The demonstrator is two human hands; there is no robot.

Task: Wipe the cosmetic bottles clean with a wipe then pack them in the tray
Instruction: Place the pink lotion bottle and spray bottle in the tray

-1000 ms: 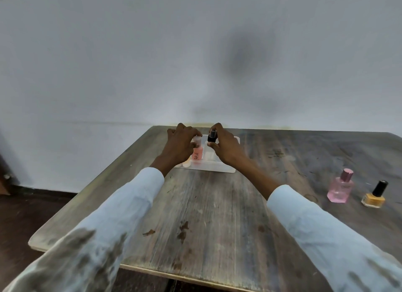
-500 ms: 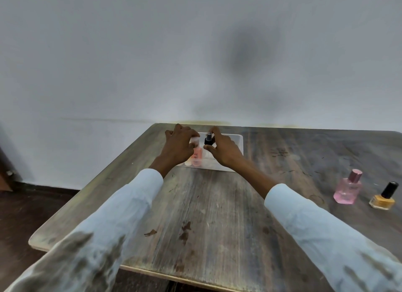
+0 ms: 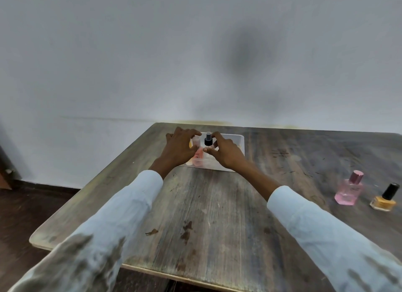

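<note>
Near the worn wooden table's (image 3: 217,215) right edge stand a yellow nail-polish bottle with black cap (image 3: 384,198) and a pink square perfume bottle (image 3: 349,191), its label too small to read. Farther off, in the clear plastic tray (image 3: 240,144), the right hand (image 3: 226,153) pinches a black-capped spray bottle (image 3: 208,139); the left hand (image 3: 180,148) curls round a peach-coloured bottle (image 3: 198,153).

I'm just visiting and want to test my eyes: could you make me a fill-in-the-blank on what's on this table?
1. The right hand holds a spray bottle with a ____ cap over the clear tray.
2. The pink perfume bottle stands on the ____, outside the tray.
3. Beside it stands a ____ nail polish bottle.

Missing words: black; table; yellow
</note>
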